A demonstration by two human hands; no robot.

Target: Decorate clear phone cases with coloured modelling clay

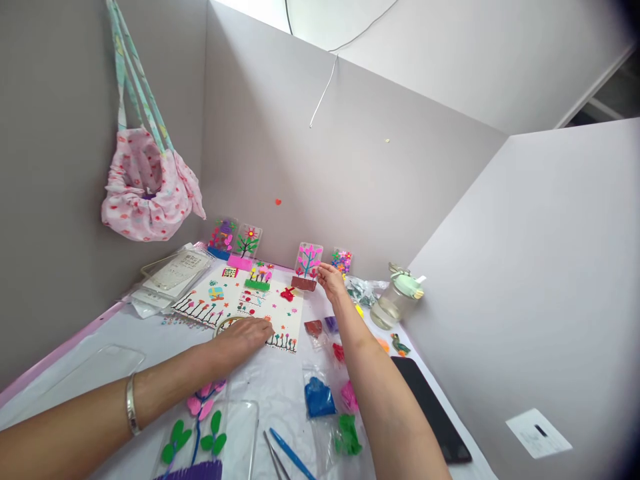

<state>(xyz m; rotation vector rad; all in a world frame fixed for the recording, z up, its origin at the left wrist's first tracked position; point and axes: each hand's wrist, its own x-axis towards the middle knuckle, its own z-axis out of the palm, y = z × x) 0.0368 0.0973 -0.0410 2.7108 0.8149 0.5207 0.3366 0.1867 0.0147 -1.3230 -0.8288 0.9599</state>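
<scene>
Near the table's (pixel 273 380) right side, one clear plastic bag (pixel 311 375) holds a blue lump (pixel 320 398); a green lump (pixel 349 433) sits in clear plastic nearby. A clear bottle (pixel 390 308) holds pale liquid. At the far edge stands a clear rectangular panel (pixel 310 261): pink-leaved, blue-stemmed plant, brown base. The right hand's (pixel 331 279) fingertips meet its right side; their grip is hard to judge. The left hand (pixel 246 335), fingers extended and unclenched, rests over a white decorated sheet (pixel 285 319), partly hiding a pale ring (pixel 219 329).
</scene>
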